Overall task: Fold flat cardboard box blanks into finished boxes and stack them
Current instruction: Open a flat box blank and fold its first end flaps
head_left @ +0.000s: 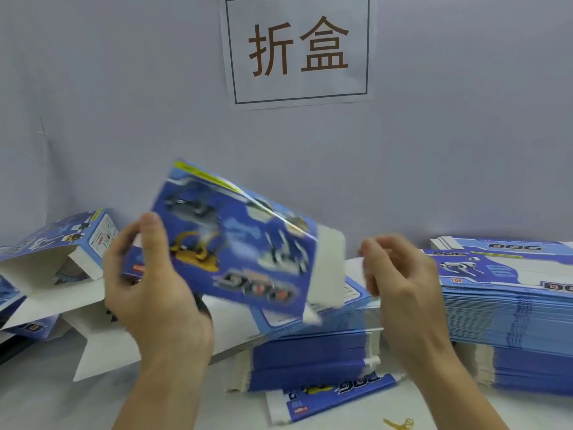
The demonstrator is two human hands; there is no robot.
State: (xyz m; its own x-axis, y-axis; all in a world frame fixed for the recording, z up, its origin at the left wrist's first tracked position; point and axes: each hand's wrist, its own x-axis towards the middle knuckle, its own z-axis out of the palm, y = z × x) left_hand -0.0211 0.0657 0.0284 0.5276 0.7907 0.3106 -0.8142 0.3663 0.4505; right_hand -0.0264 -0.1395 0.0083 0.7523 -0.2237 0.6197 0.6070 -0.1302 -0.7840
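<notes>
Box [235, 246] (print blurred) in left hand [152, 287]; wall sign [297, 48] "折盒".

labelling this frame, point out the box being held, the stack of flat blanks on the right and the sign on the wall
box being held [235, 243], head view, on its blue printed front face
stack of flat blanks [511, 321], head view, on its layered front edge
sign [297, 48], head view, on its printed characters

Left hand [152, 274] raised, forearm angled up from below, thumb across front of held box blank [235, 243], fingers wrapped behind. Right hand [400, 280] raised alongside, blurred, fingers loosely curled, holding nothing visible.
</notes>
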